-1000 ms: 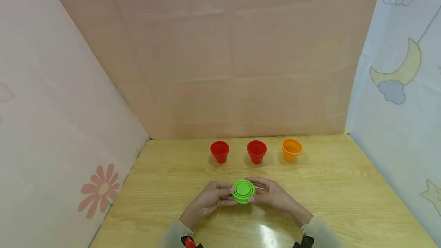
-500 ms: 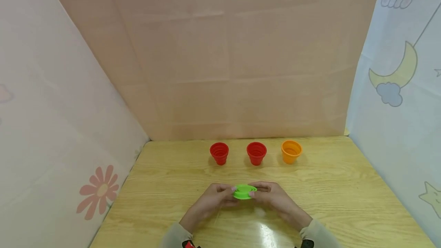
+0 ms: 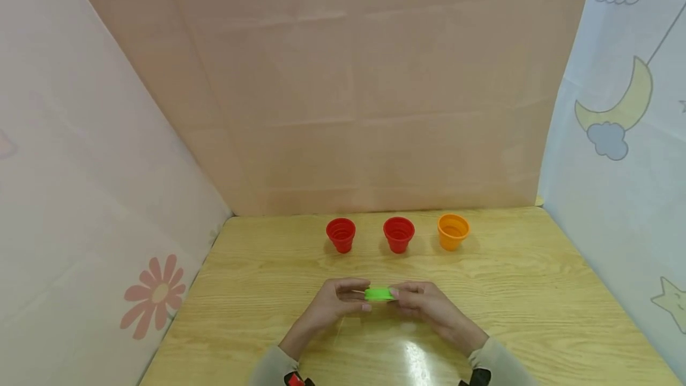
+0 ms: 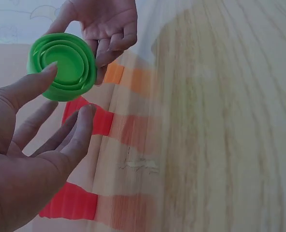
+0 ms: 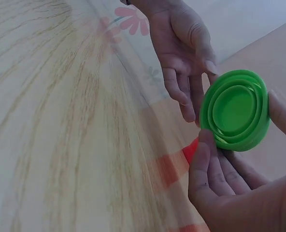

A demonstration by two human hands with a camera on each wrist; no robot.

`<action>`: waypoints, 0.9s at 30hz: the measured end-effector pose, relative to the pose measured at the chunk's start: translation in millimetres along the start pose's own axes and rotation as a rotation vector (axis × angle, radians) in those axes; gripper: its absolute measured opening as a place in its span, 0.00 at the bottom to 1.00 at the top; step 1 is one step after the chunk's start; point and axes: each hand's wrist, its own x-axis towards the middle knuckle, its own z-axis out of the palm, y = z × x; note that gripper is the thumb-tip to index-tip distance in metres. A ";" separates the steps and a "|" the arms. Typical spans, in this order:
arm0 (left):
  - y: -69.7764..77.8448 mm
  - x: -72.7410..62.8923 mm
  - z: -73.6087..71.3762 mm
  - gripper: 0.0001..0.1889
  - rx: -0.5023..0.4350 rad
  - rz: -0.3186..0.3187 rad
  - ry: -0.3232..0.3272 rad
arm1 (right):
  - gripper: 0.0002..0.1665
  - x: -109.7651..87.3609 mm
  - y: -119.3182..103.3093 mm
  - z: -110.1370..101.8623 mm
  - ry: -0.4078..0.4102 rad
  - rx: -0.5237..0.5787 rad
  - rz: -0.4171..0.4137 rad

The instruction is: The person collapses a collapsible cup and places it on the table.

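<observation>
A green collapsible cup (image 3: 378,294), pressed flat into rings, is held up over the table and shows edge-on in the head view. Its ringed face appears in both wrist views, as the flattened cup (image 5: 235,110) in the right one. My right hand (image 3: 431,308) pinches its right side between thumb and fingers. At the left side, my left hand (image 3: 334,305) has thumb and fingers spread apart, the fingertips close to the rim. In the left wrist view the left thumb (image 4: 34,84) overlaps the cup's face.
Behind the hands two red cups (image 3: 340,235) (image 3: 399,234) and an orange cup (image 3: 453,232) stand expanded in a row on the wooden table (image 3: 257,290). A brown backdrop (image 3: 343,88) rises at the back, with printed white sheets (image 3: 600,207) at both sides.
The green cup has tilted from showing its ringed face to edge-on in the head view. My left thumb and fingers have spread away from it, while the right hand keeps its grip.
</observation>
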 end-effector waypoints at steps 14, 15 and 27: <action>-1.1 -1.3 -0.1 0.16 0.144 0.045 0.086 | 0.28 -3.4 -6.0 3.4 -0.111 0.042 0.018; -1.2 -2.0 -0.1 0.15 0.144 0.039 0.088 | 0.28 -3.6 -6.4 3.8 -0.094 0.031 0.009; -3.0 -2.5 -3.8 0.18 -0.099 -0.028 0.024 | 0.24 -8.6 -14.7 8.7 0.014 0.095 -0.083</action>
